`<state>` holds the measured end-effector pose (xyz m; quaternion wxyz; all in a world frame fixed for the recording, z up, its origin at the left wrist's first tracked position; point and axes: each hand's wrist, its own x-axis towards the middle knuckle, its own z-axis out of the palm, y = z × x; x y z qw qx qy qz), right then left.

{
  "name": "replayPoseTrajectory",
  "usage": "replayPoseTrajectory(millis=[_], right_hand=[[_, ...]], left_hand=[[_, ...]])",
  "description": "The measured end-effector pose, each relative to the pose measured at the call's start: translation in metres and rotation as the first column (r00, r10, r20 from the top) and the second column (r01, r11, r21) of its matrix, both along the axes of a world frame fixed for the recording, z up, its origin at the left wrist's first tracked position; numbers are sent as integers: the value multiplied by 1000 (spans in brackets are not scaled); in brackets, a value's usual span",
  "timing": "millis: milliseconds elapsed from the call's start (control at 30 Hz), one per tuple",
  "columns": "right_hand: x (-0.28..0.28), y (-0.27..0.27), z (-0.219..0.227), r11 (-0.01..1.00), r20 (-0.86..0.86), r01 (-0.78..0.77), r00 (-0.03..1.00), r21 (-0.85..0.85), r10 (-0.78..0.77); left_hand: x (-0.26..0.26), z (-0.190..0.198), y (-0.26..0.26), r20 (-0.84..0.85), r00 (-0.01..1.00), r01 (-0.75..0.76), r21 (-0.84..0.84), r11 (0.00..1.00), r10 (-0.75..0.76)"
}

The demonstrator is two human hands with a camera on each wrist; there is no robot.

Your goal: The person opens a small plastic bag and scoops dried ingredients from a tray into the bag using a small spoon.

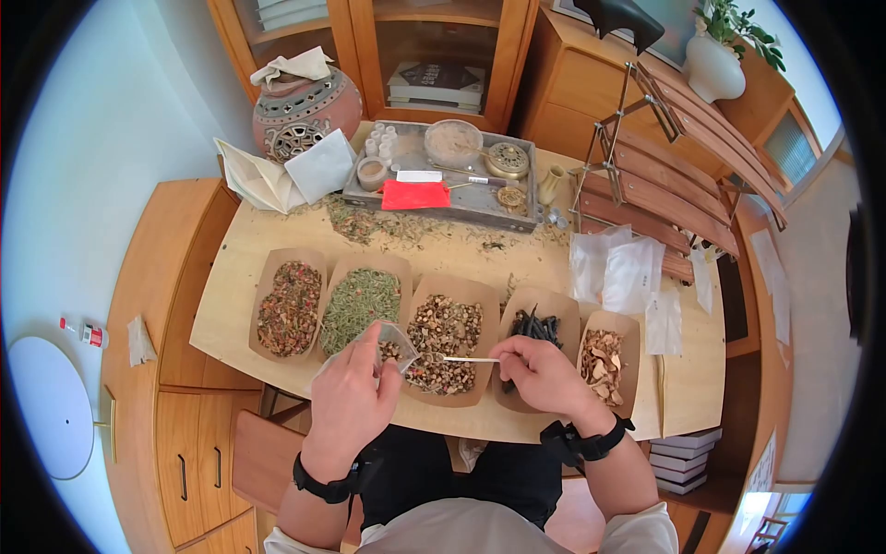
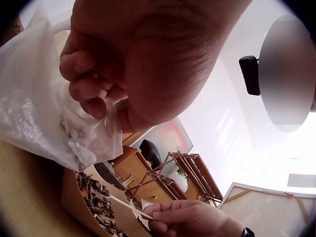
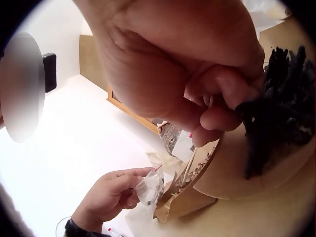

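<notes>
bag [image 1: 392,343]: clear plastic, crumpled | holds few brown dried bits

We find no writing that we can read in any of the three views. The book [image 1: 436,81] behind the cabinet glass has a dark cover with pale marks — too small and blurred to make out. The white slip [image 1: 419,175] on the grey tray [image 1: 480,209] shows no legible print — likewise the paper sheets [image 1: 766,251] at the right.
</notes>
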<state>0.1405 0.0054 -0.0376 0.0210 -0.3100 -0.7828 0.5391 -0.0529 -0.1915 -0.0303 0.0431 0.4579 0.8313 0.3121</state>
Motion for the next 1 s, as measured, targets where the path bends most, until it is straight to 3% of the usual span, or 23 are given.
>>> replayPoseTrajectory(millis=[200, 300, 367, 400, 467, 567, 700, 800, 867, 1000], right_hand=[[3, 3, 21, 996, 9, 68, 998, -56, -68], [2, -4, 32, 997, -41, 78, 996, 9, -78], [0, -13, 31, 978, -206, 35, 978, 207, 8], [-2, -16, 31, 977, -205, 38, 979, 209, 6], [-6, -22, 31, 813, -267, 80, 959, 577, 95], [-3, -17, 32, 758, -279, 139, 959, 637, 58], [3, -8, 16, 759, -206, 143, 979, 635, -12], [3, -9, 0, 740, -69, 46, 998, 672, 1], [-2, -13, -4, 888, -65, 8, 998, 459, 24], [-10, -12, -8, 941, -53, -19, 998, 338, 39]], left_hand=[[1, 0, 4, -43, 999, 21, -44, 999, -23], [7, -3, 8, -27, 999, 48, 9, 999, -47], [10, -2, 11, -36, 998, 48, 19, 999, -48], [12, -1, 12, -44, 998, 50, 29, 998, -48], [12, 5, 13, -27, 998, 63, -3, 998, -63], [10, 2, 11, -16, 998, 53, -2, 999, -53], [5, 1, 6, 14, 1000, 13, -6, 1000, -13], [5, 3, 5, 3, 1000, 12, -13, 1000, -12], [5, 2, 5, 0, 1000, 12, -12, 1000, -12], [4, -2, 3, -24, 1000, 15, 0, 1000, -15]])
